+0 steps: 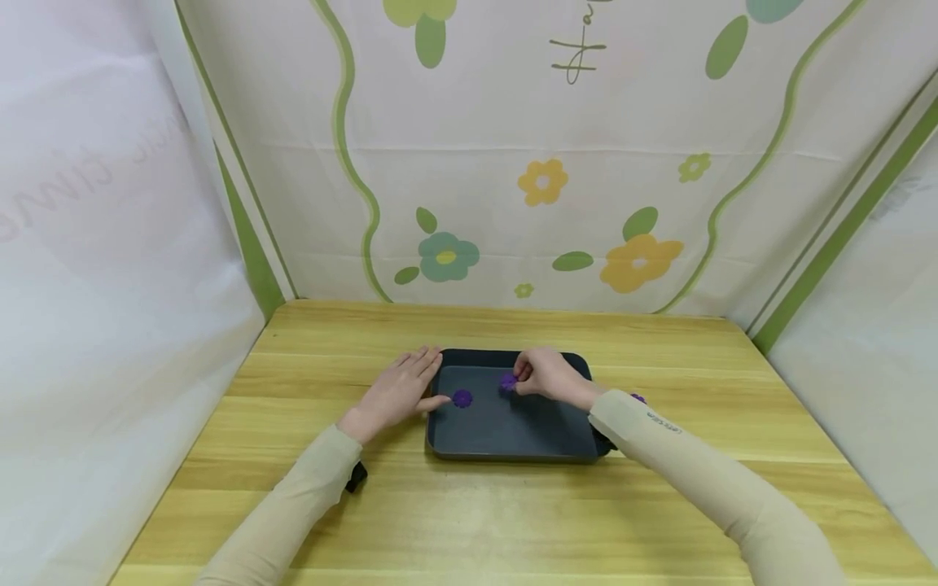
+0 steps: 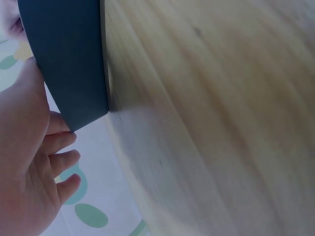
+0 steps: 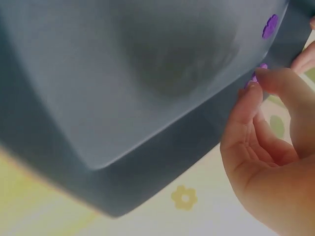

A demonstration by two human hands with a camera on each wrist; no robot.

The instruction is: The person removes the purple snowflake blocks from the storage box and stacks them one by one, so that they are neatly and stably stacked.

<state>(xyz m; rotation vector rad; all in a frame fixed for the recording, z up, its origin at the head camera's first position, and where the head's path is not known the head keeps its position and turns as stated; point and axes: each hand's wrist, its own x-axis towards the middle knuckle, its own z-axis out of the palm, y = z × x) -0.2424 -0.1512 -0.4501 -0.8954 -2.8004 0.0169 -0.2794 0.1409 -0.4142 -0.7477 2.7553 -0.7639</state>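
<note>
A dark grey rectangular tray (image 1: 506,435) lies on the table. My right hand (image 1: 551,376) is over it and pinches a small purple flower-shaped piece (image 1: 508,382) between thumb and fingertips, also visible in the right wrist view. A second purple flower-shaped piece (image 1: 462,398) lies inside the tray near its left side. My left hand (image 1: 399,387) rests along the tray's left edge, fingers extended at the far corner and thumb reaching over the rim. In the left wrist view its fingertips touch the tray wall (image 2: 69,64).
Another purple piece (image 1: 638,398) shows just behind the right sleeve, partly hidden by it. A small black object (image 1: 356,477) sits by the left forearm. A white curtain with printed flowers (image 1: 469,163) hangs behind the wooden table (image 1: 476,521).
</note>
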